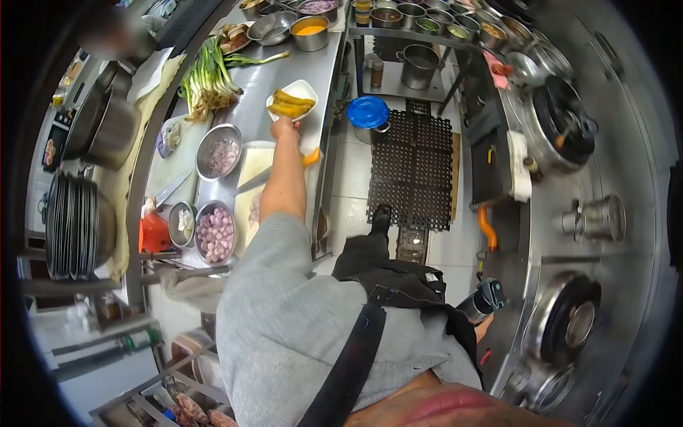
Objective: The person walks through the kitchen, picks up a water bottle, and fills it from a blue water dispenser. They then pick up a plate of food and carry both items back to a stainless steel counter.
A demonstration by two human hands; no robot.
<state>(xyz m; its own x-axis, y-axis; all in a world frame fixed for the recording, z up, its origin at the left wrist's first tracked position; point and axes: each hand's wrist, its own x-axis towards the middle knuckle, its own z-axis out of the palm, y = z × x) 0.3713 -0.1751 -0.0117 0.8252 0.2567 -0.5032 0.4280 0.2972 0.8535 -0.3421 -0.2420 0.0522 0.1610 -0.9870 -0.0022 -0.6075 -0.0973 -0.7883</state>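
Observation:
My left hand [285, 128] is closed on the near rim of a white bowl [306, 90] that holds yellow-brown pieces of food [290, 104]. The bowl is over the steel counter, close to its right edge. Below my left forearm, a knife [311, 157] with an orange handle lies across a cutting board [257, 162]. Low on the right, my right hand [484, 328] is wrapped round a dark bottle [482, 302] with a grey-blue lid; part of that hand is hidden by the bottle and my clothing.
Green onions [213, 82], a bowl of chopped onion [219, 153] and a bowl of peeled shallots [215, 231] stand on the counter. A blue-lidded pot [368, 114] stands beside a black floor mat [410, 167]. Stoves with pots line the right side.

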